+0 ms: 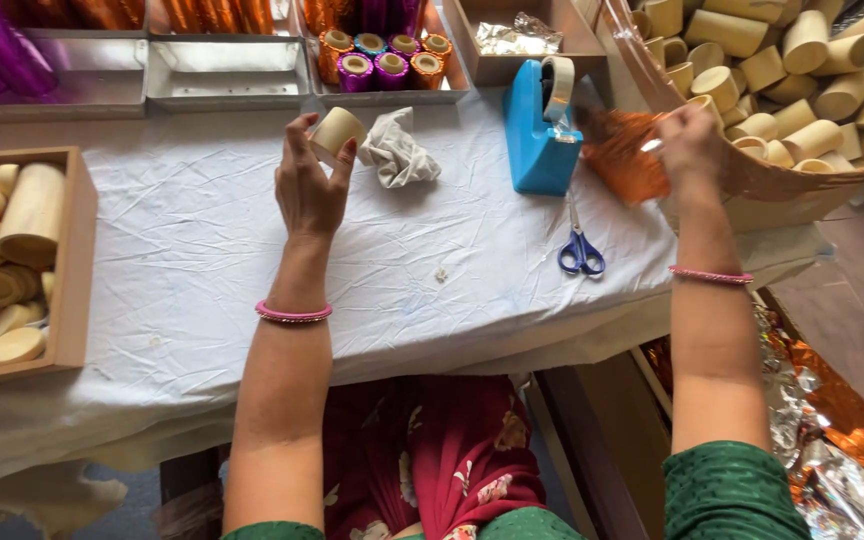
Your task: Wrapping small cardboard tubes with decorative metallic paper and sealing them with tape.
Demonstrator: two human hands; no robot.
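We are pinching a short cream tube (337,130) in our left hand (309,190) fingers while our right hand (687,150) is gripping orange foil (624,155), keeping it flat above the table (252,260).

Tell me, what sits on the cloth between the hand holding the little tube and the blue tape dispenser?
In the head view, a crumpled pale rag lies between the left hand, which holds the tube, and the tape dispenser.

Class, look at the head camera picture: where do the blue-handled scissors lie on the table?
The scissors lie on the white cloth right of centre, just below the blue tape dispenser, nearer the right hand.
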